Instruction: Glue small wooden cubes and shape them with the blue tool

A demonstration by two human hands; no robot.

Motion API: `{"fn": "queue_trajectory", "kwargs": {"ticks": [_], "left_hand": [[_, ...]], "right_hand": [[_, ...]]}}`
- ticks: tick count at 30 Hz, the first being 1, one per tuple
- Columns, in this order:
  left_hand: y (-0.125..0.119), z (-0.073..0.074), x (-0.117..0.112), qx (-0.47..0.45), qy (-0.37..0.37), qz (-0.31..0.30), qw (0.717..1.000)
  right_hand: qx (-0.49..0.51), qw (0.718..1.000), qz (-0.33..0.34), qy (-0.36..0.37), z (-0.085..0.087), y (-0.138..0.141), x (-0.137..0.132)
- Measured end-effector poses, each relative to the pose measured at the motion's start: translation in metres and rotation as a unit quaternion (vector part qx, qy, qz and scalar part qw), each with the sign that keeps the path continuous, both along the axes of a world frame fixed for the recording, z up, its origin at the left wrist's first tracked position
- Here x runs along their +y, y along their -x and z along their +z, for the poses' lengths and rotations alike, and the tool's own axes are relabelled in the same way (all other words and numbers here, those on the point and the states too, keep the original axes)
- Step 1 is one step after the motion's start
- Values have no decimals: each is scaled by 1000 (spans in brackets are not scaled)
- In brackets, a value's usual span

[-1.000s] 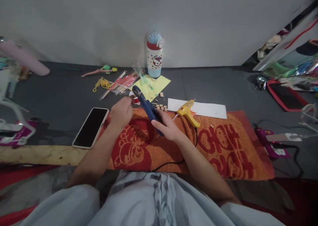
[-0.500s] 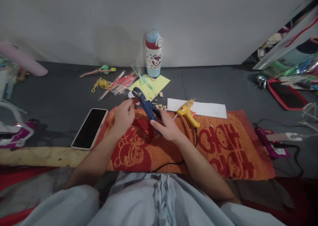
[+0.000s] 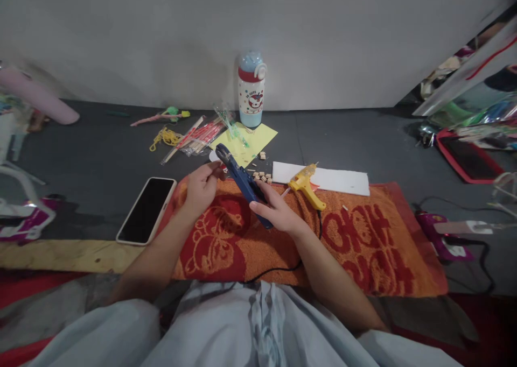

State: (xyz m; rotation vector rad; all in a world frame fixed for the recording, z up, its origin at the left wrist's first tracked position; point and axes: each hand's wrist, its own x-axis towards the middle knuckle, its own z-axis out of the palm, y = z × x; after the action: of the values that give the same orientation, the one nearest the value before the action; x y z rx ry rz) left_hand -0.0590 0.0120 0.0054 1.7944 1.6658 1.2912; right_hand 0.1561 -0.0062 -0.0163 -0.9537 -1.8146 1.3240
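Observation:
My right hand (image 3: 278, 207) is wrapped round the dark blue handles of a plier-like cutter (image 3: 241, 181), its metal jaws pointing away and to the left. Close to those jaws is my left hand (image 3: 202, 186), its thumb and fingers pinched together; whatever lies between the fingertips is too small to make out. Several little pale wooden pieces (image 3: 262, 177) lie just beyond the cutter, beside a yellow paper sheet (image 3: 262, 136). Under both hands spreads an orange and red towel (image 3: 274, 254).
Right of the cutter, a yellow glue gun (image 3: 305, 184) rests across a white strip (image 3: 347, 180). A phone (image 3: 146, 211) lies at left. Behind stand a bottle (image 3: 251, 95) and packaged sticks (image 3: 202, 135). Purple-based devices (image 3: 442, 235) flank the towel.
The cutter has turned slightly in my right hand, and its jaws show narrower from this side. My left fingertips have shifted a little to the right, towards the jaws.

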Motion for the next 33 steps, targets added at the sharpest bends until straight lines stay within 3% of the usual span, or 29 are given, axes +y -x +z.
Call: {"fn": "queue_trajectory", "kwargs": {"ticks": [4,9,13,20,27,30,33], "left_hand": [[-3,1,-1,-58,12,-19,998],[-7,-9,-1,-156,28,-29,987],[-13,-13,-2,-179,25,-19,983],[-16,-8,-3,-253,74,-52,963],[4,11,2,-189,91,-112,971],[13,13,4,-156,126,-145,969],[18,15,4,-87,106,-142,980]], "right_hand": [[0,1000,3,-3,1,-2,2],[4,1000,2,1,3,0,2],[-6,1000,-4,-18,4,3,2],[-40,997,-3,-73,7,-3,4],[-24,998,39,-50,4,-13,10],[-31,997,47,-51,5,-15,11],[-37,997,48,-54,5,-15,11]]}}
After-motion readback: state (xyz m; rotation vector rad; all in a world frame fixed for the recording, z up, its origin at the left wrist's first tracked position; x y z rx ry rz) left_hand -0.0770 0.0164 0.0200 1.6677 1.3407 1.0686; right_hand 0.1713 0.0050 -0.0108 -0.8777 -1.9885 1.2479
